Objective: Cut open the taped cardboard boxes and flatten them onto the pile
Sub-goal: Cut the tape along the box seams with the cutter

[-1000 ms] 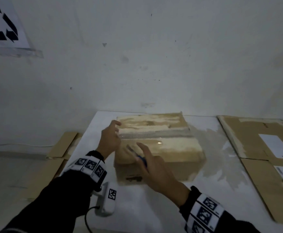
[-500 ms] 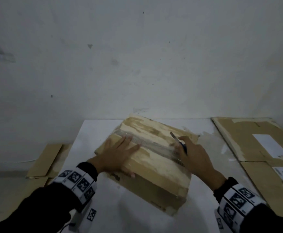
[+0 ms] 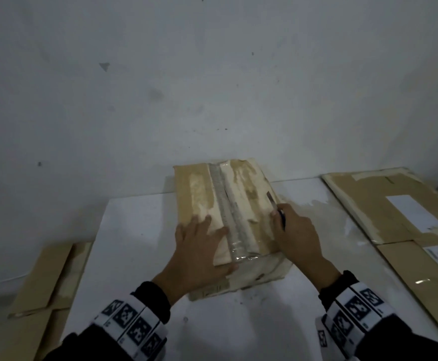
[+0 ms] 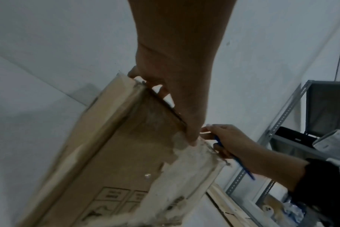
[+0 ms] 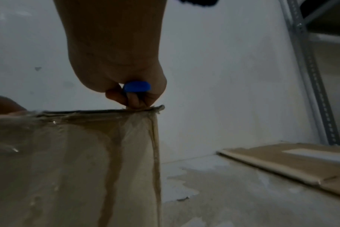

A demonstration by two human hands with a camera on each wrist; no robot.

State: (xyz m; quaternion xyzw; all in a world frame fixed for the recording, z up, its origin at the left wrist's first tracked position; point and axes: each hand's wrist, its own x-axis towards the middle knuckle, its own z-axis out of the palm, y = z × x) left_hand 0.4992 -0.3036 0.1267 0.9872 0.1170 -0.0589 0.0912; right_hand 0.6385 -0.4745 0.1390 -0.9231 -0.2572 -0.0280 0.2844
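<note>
White wall [image 3: 212, 87] behind; white table [image 3: 134, 256] holds taped box [image 3: 249, 194] mid-table, flattened pile [image 3: 395, 217] to right. Left hand [image 3: 199, 254] flat, fingers straight, pressing box top. Right hand [image 3: 298, 238] curled around blue cutter [image 3: 277, 213] at box's right edge. Best approach, judged: brace firmly, run blade shallow along tape seam [image 3: 225, 212], away from left fingers.

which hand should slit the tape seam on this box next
Right. The right hand already grips the blue-handled cutter, blade out at the box top's right edge, beside the tape seam. The left hand lies flat on the top, steadying it.
</note>
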